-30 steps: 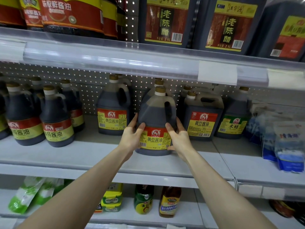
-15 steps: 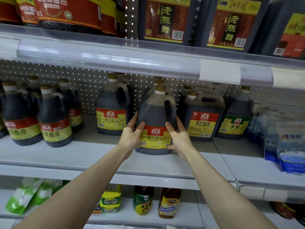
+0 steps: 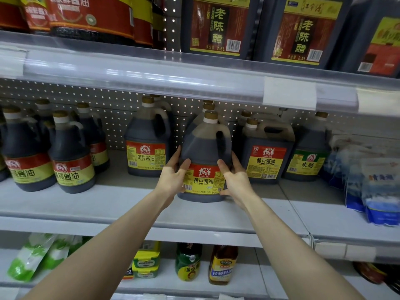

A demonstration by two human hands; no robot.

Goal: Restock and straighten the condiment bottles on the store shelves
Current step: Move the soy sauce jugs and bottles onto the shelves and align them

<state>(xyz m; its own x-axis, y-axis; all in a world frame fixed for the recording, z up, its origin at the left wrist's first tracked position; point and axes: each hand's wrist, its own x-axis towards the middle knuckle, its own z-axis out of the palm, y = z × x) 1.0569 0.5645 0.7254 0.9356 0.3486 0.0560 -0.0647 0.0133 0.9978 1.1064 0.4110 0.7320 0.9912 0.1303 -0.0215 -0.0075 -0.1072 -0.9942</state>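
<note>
A large dark soy sauce jug (image 3: 204,148) with a red and yellow label stands upright on the middle shelf (image 3: 121,204), near its front. My left hand (image 3: 174,177) grips its left side, thumb across the label's edge. My right hand (image 3: 234,177) grips its right side the same way. A matching jug (image 3: 147,139) stands further back to the left, and another with a square handle (image 3: 267,148) to the right. Another cap shows directly behind the held jug.
Several smaller soy bottles (image 3: 71,154) crowd the shelf's left end. A green-labelled vinegar jug (image 3: 308,154) and blue-white bags (image 3: 376,187) sit at the right. Big vinegar jugs (image 3: 218,24) fill the upper shelf, whose rail (image 3: 151,72) overhangs. Small bottles (image 3: 223,265) stand below.
The jug has stayed between my hands with hardly any shift on the shelf. The view has drifted slightly, so the shelves sit a little lower and leftward.
</note>
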